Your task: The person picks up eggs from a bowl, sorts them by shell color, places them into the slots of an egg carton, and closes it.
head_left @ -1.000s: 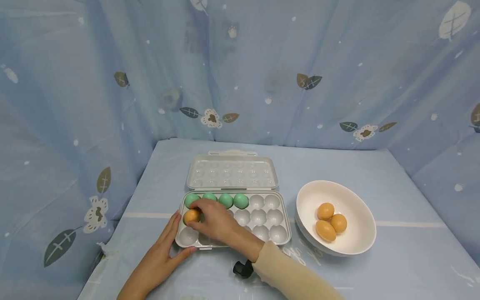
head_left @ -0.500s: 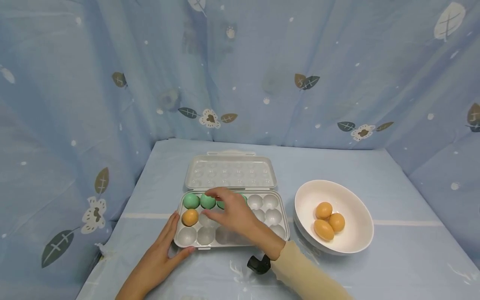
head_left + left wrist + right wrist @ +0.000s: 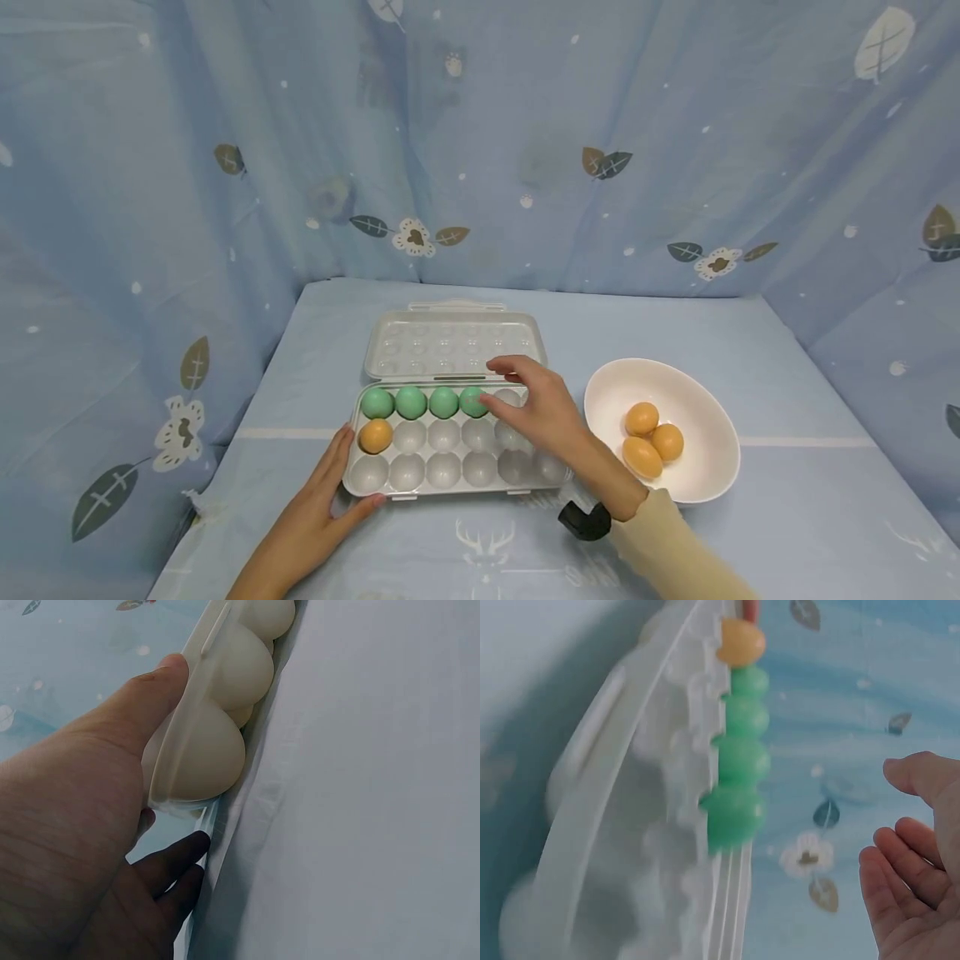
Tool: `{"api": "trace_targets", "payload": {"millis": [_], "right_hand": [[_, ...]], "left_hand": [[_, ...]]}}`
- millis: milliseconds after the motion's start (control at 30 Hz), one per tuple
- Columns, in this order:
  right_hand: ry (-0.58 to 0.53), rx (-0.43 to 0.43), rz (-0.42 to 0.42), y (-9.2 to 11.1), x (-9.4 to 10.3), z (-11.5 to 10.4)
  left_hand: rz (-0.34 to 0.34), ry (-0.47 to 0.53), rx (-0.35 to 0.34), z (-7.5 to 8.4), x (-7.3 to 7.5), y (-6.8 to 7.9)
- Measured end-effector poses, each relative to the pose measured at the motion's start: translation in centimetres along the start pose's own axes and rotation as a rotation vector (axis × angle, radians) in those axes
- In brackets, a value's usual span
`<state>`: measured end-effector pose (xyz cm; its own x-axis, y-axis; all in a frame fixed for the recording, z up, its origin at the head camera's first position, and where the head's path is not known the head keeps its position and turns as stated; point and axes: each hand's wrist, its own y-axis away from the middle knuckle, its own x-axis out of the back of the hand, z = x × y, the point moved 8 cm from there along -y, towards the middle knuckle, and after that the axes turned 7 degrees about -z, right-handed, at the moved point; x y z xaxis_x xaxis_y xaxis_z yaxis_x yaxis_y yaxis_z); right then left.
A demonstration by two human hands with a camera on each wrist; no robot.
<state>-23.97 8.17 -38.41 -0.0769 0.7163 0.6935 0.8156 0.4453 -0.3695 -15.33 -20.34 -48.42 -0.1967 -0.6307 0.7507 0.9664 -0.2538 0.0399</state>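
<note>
Four green eggs [image 3: 443, 402] seated in the tray [image 3: 408, 435], far row, running from its left end up to the thumb of the right grip [image 3: 540, 408]. One orange egg [image 3: 376, 436] in the leftmost cup of the middle row: well left of the right grip, just beside the fingers of the left grip [image 3: 322, 504]. Tray lies level, below and mostly left of the right grip.

Right grip: wide, thumb and fingers well apart, unloaded, over the tray's right half and hiding some cups there. Head view has its thumb overlapping the edge of the last green egg; right wrist view shows a gap between the two. Left grip: spread wide about the tray's near left corner, fingers along the left end, thumb touching the near side, as the left wrist view confirms.

Lid [image 3: 453, 342] laid back beyond the tray, ahead of both grips. White bowl [image 3: 697, 408] right of the right grip, partly hidden by the forearm; three orange eggs [image 3: 642, 457] clustered inside. Cream sleeve [image 3: 682, 550] behind the right grip; black object [image 3: 585, 522] just beside that wrist. Pale blue cloth over the counter [image 3: 420, 550] beneath both grips; blue leaf-and-flower curtain [image 3: 480, 125] beyond.
</note>
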Motion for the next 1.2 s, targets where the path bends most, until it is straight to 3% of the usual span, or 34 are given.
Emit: {"api": "trace_targets", "payload": {"millis": [233,400,833,1200], "right_hand": [[0.09,-0.051,0.052,2.4,3.6,2.6],[0.162,-0.111,0.069,4.4,5.6,4.3],[0.229,-0.317,-0.035,9.2,8.6,8.1],[0.262,-0.441,-0.125,12.0,10.2,9.4]], "left_hand": [[-0.028,0.002,0.043,-0.3,-0.1,-0.1],[-0.021,-0.008,0.035,-0.2,0.0,-0.2],[-0.027,-0.001,0.037,-0.5,-0.2,-0.3],[-0.024,-0.001,0.039,-0.5,-0.2,-0.3]]}}
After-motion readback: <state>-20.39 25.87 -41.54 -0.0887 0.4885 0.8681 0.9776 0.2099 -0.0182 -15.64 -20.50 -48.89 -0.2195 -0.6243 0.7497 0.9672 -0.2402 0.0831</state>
